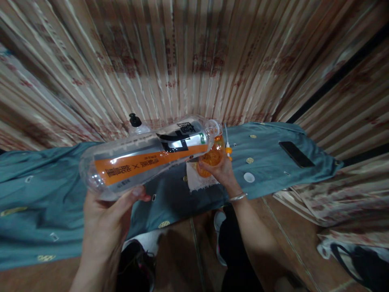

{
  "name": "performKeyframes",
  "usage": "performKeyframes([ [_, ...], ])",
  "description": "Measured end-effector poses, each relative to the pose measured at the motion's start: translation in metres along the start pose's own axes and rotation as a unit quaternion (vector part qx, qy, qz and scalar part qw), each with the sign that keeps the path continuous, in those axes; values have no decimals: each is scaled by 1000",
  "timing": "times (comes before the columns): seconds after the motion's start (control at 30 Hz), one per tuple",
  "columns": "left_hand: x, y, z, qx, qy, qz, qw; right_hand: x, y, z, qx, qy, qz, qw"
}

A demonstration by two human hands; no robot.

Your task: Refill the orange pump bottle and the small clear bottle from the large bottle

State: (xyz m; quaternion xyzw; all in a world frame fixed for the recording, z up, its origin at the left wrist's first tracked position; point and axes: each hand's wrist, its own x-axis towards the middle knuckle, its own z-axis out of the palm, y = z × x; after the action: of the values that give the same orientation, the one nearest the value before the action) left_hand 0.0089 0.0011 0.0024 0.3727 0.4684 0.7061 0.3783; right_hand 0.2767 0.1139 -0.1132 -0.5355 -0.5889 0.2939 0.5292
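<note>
My left hand grips a large clear plastic bottle with an orange and silver label, its fingers wrapped beneath the base end. The bottle lies tilted, its uncapped-looking mouth pointing right over the top of a small orange bottle. Around that orange bottle my right hand is closed. Whether the two mouths touch, I cannot tell. Under the orange bottle lies a pale cloth. Beside it, just right, is an orange pump top with a thin tube. A white round cap lies farther right.
A teal patterned cloth covers the long narrow surface. Behind the large bottle stands a clear bottle with a black pump top. A black phone lies at the right end. Pleated curtains hang close behind.
</note>
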Motion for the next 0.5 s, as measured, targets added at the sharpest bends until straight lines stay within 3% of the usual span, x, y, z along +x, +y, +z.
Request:
performKeyframes([
  [0.13,0,1,5,-10,17,6,1000,0,-4,2,24,9,17,1000],
  [0.33,3,-2,-1,-5,-11,-3,1000,1,0,3,22,6,17,1000],
  [0.5,2,-2,-1,-25,24,-3,999,1,-1,2,17,10,18,1000],
])
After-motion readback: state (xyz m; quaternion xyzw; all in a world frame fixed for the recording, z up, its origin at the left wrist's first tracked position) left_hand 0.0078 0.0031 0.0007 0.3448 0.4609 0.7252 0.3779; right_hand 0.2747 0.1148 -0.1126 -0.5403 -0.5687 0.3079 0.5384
